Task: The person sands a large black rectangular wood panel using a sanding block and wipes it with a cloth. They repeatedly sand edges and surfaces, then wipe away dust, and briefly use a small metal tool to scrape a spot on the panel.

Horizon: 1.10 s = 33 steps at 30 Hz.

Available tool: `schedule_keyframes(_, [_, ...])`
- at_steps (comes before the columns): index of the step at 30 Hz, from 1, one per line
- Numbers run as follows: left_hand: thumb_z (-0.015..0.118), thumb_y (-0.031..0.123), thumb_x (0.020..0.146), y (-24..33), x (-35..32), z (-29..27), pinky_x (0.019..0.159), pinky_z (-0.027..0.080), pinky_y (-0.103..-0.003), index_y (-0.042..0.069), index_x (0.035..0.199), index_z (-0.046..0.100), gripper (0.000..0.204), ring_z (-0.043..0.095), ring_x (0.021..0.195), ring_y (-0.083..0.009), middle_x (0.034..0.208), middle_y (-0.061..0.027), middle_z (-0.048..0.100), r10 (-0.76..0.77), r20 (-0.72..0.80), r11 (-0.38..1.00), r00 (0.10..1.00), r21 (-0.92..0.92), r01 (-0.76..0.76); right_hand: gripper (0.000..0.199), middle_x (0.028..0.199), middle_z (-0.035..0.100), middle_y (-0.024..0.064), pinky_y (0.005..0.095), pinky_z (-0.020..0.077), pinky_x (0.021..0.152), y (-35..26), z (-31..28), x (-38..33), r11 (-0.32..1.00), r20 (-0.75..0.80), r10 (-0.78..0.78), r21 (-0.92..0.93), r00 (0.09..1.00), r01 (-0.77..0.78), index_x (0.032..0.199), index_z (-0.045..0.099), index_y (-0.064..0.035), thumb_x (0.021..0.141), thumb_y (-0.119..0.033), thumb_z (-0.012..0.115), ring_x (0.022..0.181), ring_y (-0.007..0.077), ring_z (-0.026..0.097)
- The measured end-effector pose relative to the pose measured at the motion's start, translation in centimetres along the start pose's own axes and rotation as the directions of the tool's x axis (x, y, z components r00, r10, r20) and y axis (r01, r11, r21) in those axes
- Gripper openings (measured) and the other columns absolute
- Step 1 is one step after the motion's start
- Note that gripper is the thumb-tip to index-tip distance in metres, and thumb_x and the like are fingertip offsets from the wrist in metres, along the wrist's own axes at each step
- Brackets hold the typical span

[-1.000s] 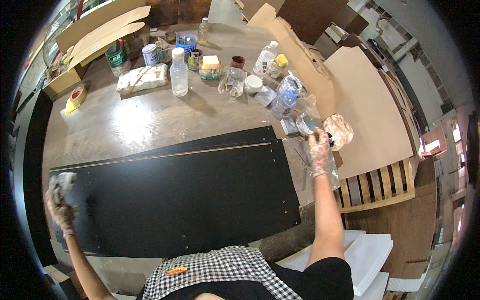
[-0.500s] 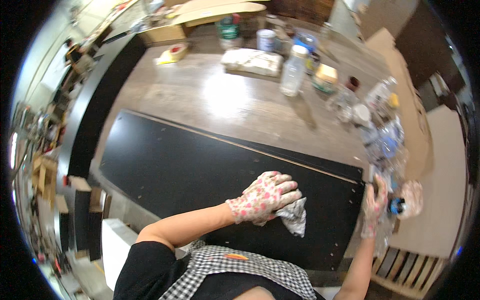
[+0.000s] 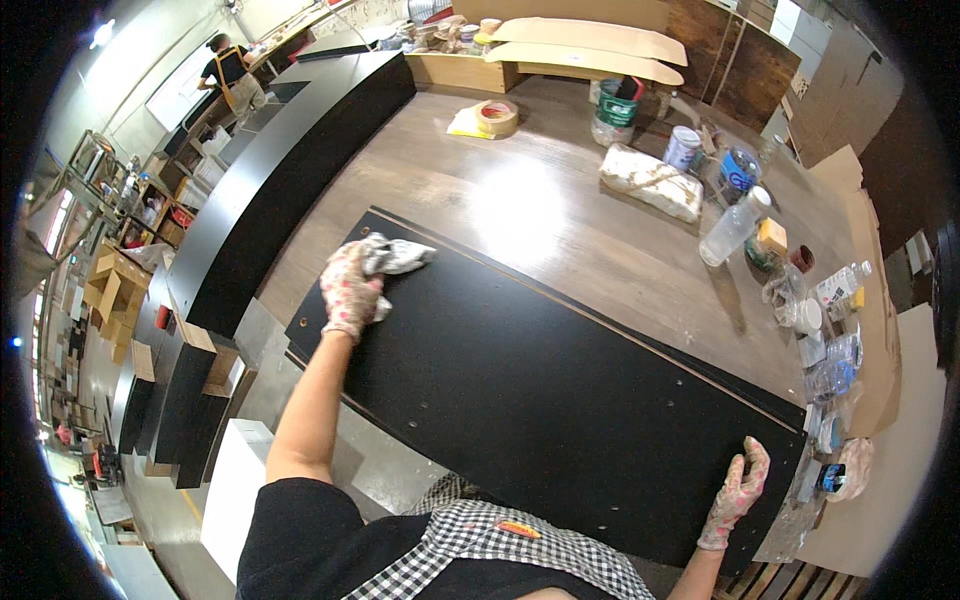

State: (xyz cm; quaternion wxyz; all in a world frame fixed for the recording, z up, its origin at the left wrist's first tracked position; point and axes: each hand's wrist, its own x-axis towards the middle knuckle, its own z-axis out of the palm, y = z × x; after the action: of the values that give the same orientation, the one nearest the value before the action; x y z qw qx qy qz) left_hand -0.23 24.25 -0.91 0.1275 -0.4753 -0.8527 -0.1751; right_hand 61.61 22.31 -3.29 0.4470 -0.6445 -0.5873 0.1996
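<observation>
A long black board (image 3: 520, 370) with small holes lies across the table, on top of another dark board whose edge shows along the far side. My left hand (image 3: 350, 295), in a white glove with a pink pattern, is closed around a crumpled grey-white rag (image 3: 400, 257) and presses it on the board's far left end. My right hand (image 3: 736, 490), in a matching glove, is over the right end of the board. Its fingers are partly bent and apart, with nothing in them.
Tape roll (image 3: 497, 117), white wrapped bundle (image 3: 652, 183), clear bottle (image 3: 735, 228), green tub (image 3: 614, 110) and several plastic bottles line the table's back and right. Stacked black panels (image 3: 290, 170) stand left. Another person (image 3: 232, 78) works far left.
My left hand has carried the rag from the board's right half to its far left end. My right hand has moved from the board's right edge onto its top. The view has turned left.
</observation>
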Motion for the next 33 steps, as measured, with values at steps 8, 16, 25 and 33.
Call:
schedule_keyframes(8, [0.077,0.017,0.067,-7.2,-1.4,-1.6,0.094,0.044,-0.042,0.011,0.119,0.061,0.055,0.055,0.111,-0.0313,0.116,-0.0108,0.06,0.002,0.083,1.0,0.997,-0.01,-0.001,0.024,0.107,0.064,0.009,0.031,0.0487,0.092,-9.1,8.9,-5.1,0.925,0.179,-0.032,0.378,0.983,-0.039,0.107,0.065,0.0012,0.087,0.007,0.054,0.099,0.0176,0.061])
schedule_keyframes(16, [0.077,0.012,0.063,-7.5,-10.8,-6.4,0.098,0.04,-0.045,0.01,0.123,0.057,0.064,0.051,0.117,-0.0335,0.124,-0.0123,0.055,-0.009,0.166,0.999,0.986,-0.05,0.017,0.033,0.087,0.068,0.014,0.0264,0.0508,0.054,-13.0,3.2,-7.8,0.692,0.672,0.084,0.492,0.736,-0.528,0.1,0.068,0.0007,0.091,-0.031,0.063,0.068,0.0187,0.064])
schedule_keyframes(25, [0.067,0.013,0.082,-14.7,-17.1,-8.1,0.081,0.049,-0.034,0.003,0.113,0.062,0.033,0.061,0.093,-0.0238,0.099,-0.0117,0.064,-0.449,0.112,0.708,0.887,-0.561,0.429,0.059,0.085,0.071,0.0172,0.0258,0.0497,0.051,-9.9,0.7,-14.6,0.557,0.885,0.397,-0.023,0.242,-0.83,0.096,0.069,0.0079,0.089,-0.05,0.064,0.068,0.0204,0.067])
schedule_keyframes(33, [0.057,0.053,0.093,-17.8,-18.2,-10.2,0.071,0.049,-0.028,-0.003,0.115,0.064,0.06,0.061,0.079,-0.0146,0.094,-0.0063,0.065,-0.438,0.612,0.26,0.659,-0.615,0.744,0.046,0.089,0.07,0.012,0.0292,0.0533,0.054,-9.5,5.1,-17.8,0.34,0.767,0.471,0.298,0.436,-0.892,0.104,0.065,0.0008,0.096,-0.044,0.056,0.068,0.0188,0.067])
